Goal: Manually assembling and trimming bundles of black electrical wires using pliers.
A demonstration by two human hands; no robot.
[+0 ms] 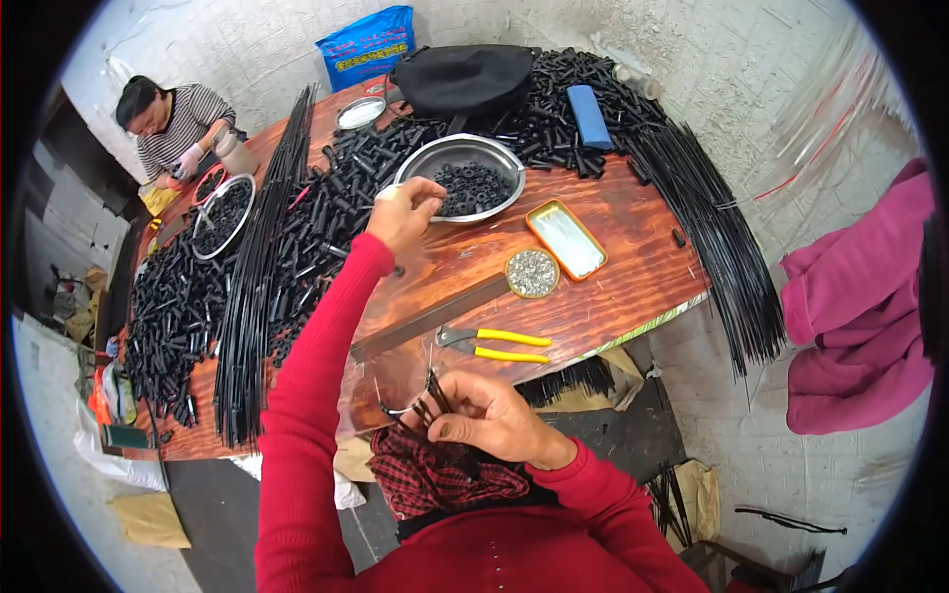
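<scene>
Black rings [476,191] lie just right of my left hand [403,215], its curled fingers' hold unclear; my right hand [499,420] pinches black rods [436,391].

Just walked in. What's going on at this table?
A person in red sleeves has their left hand at the left rim of a steel bowl of small black parts; whether it holds one is unclear. Their right hand grips several thin dark pieces close to the body. Yellow-handled pliers lie unused on the wooden table. A co-worker in a striped top sits toward the far left end.
</scene>
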